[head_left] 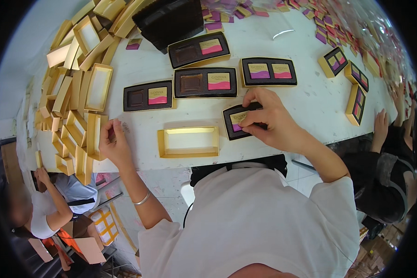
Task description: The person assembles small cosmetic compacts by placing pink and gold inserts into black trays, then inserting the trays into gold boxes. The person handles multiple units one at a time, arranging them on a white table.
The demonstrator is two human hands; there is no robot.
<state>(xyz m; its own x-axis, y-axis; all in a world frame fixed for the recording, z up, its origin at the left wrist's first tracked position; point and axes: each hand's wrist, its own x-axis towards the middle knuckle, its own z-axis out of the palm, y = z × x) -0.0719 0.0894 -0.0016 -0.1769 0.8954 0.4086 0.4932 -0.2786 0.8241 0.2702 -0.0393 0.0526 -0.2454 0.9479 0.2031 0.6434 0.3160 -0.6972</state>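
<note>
My right hand (273,118) is over a small black two-place tray (230,131) near the front of the table. Its thumb and index finger pinch at a gold-and-purple wrapped square (236,119) in the left place; the hand covers most of the other place. Left of that tray lies an open gold box (188,150) with a white inside. My left hand (116,147) has its thumb and fingers together beside the standing gold boxes (96,82); a small dark reddish thing shows between them, too little of it to name.
Beyond my hands are several black trays; one tray (268,83) has two squares, while another tray (148,107) has one. A black stack (169,23) stands behind. Loose wrapped squares (326,28) cover the far right. Other people's hands (381,123) are at the right edge.
</note>
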